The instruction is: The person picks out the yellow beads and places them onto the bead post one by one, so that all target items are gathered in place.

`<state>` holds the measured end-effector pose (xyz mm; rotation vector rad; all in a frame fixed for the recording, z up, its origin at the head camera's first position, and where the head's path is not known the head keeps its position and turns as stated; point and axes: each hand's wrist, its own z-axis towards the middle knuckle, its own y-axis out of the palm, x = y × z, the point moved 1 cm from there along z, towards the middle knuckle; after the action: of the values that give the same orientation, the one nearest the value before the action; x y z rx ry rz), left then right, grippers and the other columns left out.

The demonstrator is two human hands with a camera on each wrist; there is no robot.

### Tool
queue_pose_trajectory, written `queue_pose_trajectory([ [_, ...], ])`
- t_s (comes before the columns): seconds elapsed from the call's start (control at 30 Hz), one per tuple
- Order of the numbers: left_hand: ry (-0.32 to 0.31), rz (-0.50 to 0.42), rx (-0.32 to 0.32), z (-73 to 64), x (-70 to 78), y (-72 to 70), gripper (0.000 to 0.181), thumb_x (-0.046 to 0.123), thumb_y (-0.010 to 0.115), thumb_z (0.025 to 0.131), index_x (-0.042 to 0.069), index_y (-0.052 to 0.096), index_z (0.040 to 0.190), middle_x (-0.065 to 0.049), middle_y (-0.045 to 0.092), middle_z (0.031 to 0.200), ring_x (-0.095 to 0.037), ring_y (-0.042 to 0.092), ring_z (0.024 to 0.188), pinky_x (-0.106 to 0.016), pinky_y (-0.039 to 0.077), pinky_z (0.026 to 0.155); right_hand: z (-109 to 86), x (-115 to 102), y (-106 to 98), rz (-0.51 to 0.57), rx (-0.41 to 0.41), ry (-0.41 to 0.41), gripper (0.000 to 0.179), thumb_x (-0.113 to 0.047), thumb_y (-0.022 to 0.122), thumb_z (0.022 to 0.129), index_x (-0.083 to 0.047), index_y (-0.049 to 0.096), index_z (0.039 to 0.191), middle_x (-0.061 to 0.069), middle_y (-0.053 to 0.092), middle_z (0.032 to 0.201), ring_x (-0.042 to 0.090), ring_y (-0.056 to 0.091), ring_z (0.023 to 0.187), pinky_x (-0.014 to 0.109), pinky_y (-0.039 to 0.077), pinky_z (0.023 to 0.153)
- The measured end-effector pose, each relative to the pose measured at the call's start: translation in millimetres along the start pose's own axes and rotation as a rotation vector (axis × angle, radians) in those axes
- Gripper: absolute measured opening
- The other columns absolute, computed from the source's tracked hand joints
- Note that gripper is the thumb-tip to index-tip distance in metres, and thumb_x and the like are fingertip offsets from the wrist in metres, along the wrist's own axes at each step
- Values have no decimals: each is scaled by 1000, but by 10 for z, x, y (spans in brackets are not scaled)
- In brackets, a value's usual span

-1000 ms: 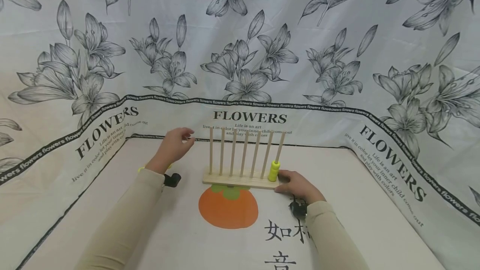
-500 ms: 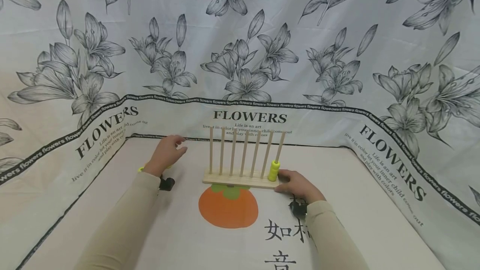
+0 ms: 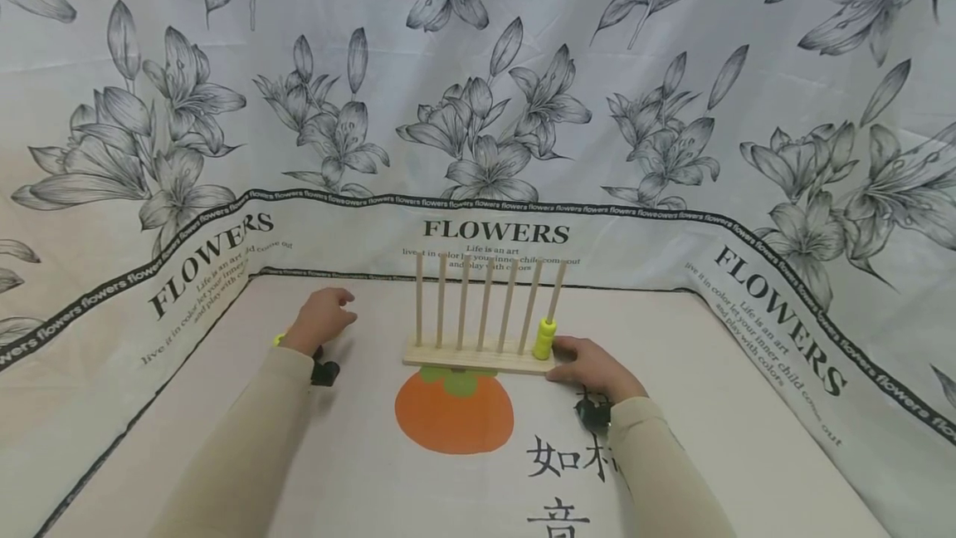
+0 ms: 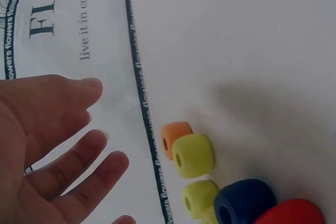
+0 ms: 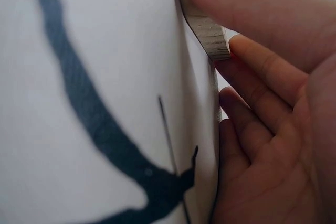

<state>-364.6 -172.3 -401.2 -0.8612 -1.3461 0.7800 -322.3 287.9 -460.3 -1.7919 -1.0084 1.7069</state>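
Note:
A wooden peg rack (image 3: 478,358) with several upright pegs stands mid-table. Yellow beads (image 3: 545,340) are stacked on its rightmost peg. My right hand (image 3: 597,368) holds the rack's right end, thumb along the front edge and fingers behind; the right wrist view shows the base's end (image 5: 210,35) between thumb and fingers. To the left, my left hand (image 3: 321,322) is in the air, fingers loosely spread, nothing in them. Near it in the left wrist view lie yellow beads (image 4: 194,156), an orange bead (image 4: 177,136), a blue bead (image 4: 252,198) and a red bead (image 4: 294,214).
Under the rack the white tablecloth (image 3: 358,455) carries a printed orange persimmon (image 3: 454,413) and black characters. A flower-print curtain (image 3: 493,123) encloses the table at the back and both sides. In the head view, the left hand and forearm hide most of the loose beads.
My left hand has drawn left and down, away from the rack's left side toward the loose beads. The right hand and the rack have stayed in place.

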Motion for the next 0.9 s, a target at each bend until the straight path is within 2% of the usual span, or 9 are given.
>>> queue_pose_trajectory([
  [0.33,-39,-26,-87,17,-146,42,43,15,58,93,-6,54,130,-28,56,130,-40,56,115,-53,48,96,10,22,6,2,-4,5,82,-44,81,73,-15,49,143,12,44,150,39,33,142,61,26,114],
  [0.5,-38,-5,-96,44,-199,69,41,16,58,94,-7,56,128,-28,56,130,-40,55,117,-54,46,100,14,28,15,-5,5,0,82,-44,81,73,-15,50,142,12,46,149,39,35,141,61,26,114],
  [0.9,-56,32,-88,70,-291,118,39,9,61,90,-8,57,125,-27,60,124,-39,58,111,-52,48,97,11,18,16,3,2,10,81,-43,81,73,-16,49,143,11,45,150,38,34,141,61,26,114],
])
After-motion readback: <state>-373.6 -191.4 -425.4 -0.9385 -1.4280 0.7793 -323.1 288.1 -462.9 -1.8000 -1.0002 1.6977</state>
